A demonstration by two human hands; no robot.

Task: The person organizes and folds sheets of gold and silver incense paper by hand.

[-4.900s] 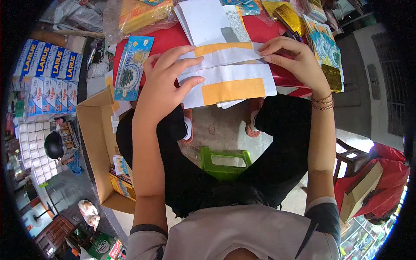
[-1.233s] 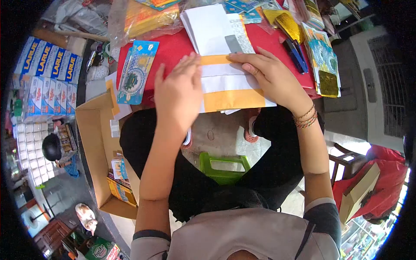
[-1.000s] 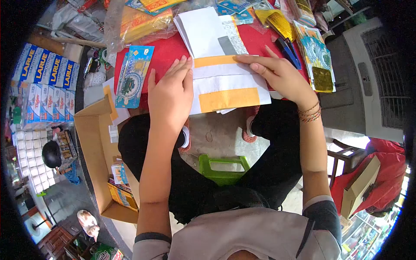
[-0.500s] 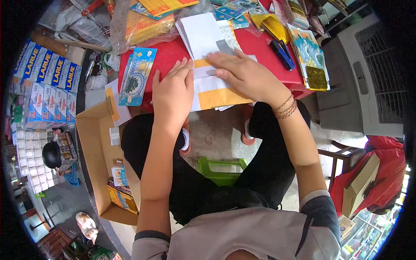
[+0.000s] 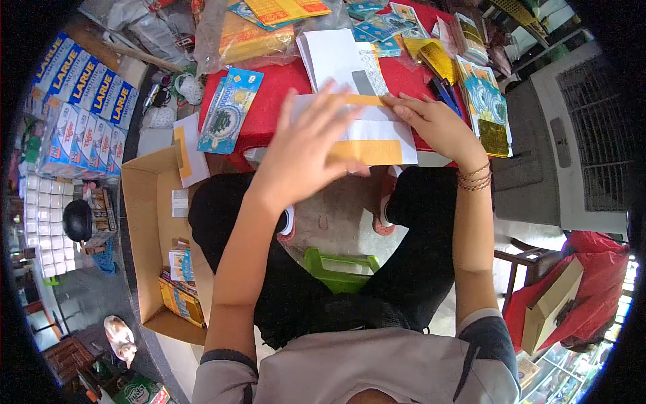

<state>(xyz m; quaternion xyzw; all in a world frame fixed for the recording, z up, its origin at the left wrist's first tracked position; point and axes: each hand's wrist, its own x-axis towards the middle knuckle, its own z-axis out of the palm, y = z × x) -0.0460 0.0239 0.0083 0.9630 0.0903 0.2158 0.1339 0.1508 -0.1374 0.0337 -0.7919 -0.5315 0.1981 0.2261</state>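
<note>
A white folded paper sheet with orange-yellow bands (image 5: 377,131) lies at the near edge of the red table. Over its left part is my left hand (image 5: 306,145), smeared by motion, with fingers spread and nothing in them. My right hand (image 5: 434,124) grips the sheet's upper right edge, its fingers close together. Just behind the sheet rests a stack of white papers (image 5: 333,60) with a grey patch at one corner. Blue printed paper notes (image 5: 232,111) lie to the left of my left hand. A blue stapler-like tool (image 5: 446,94) sits beyond my right hand.
More notes (image 5: 481,94) and gold paper (image 5: 431,57) cover the red table's (image 5: 279,81) right side. Plastic-wrapped yellow packs (image 5: 259,40) lie at the back. A cardboard box (image 5: 151,222) stands by my left leg, below a white envelope (image 5: 192,151). A green stool (image 5: 340,269) is between my legs.
My left hand has lifted from the sheet's left side and swung right over it, fingers spreading. My right hand has shifted right to the sheet's upper right edge. The view has turned slightly.
</note>
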